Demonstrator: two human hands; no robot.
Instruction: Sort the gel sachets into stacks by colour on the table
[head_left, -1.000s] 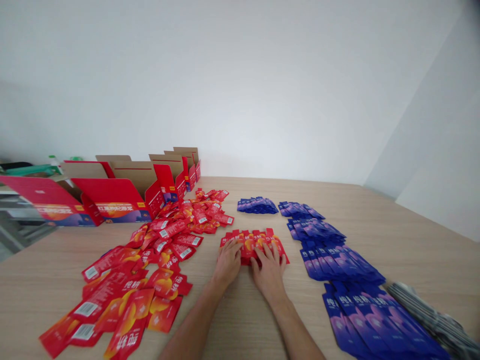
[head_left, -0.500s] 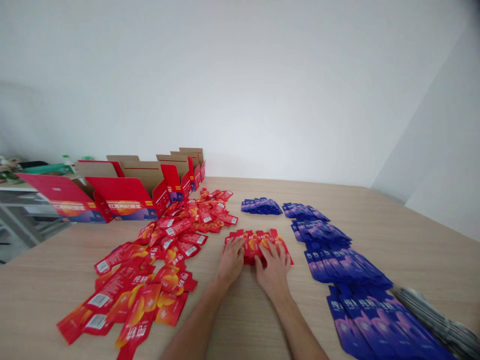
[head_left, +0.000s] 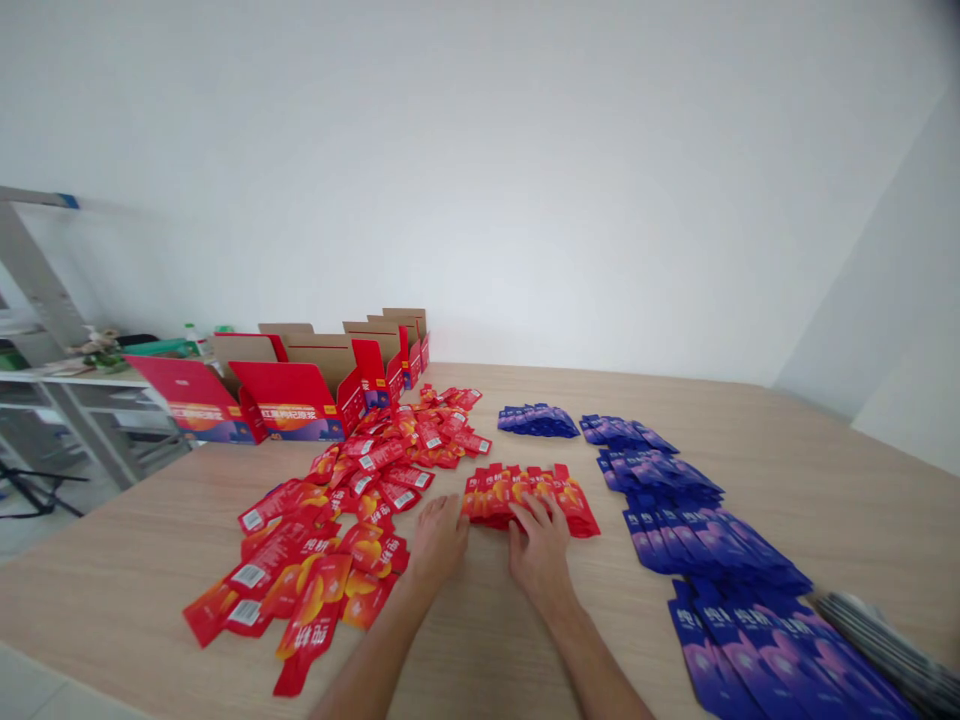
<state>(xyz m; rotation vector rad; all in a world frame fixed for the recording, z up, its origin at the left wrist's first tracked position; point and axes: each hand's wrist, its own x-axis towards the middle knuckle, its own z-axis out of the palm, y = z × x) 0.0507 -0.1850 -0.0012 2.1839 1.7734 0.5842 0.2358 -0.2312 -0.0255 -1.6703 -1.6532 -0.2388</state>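
Observation:
Several red sachets [head_left: 491, 490] lie overlapped in a neat row on the table at the middle of the head view. My right hand [head_left: 541, 548] rests with spread fingers on the near edge of this row. Beside the row's left end is my left hand [head_left: 438, 538], its fingers stretched forward; whether they touch the end sachet I cannot tell. Neither hand is closed round anything. To the left spreads a loose heap of red sachets [head_left: 300, 545], some showing barcodes.
Overlapped batches of blue-purple sachets [head_left: 705, 530] run along the right, with another blue batch [head_left: 537, 420] at the back. Open red cardboard boxes [head_left: 296, 408] stand at the back left. A striped bundle [head_left: 885, 640] lies at the right on the wooden table [head_left: 750, 440].
My left hand has come off the row of red sachets to its left side. My right hand stays on the row, nearer its middle. The view has turned slightly left.

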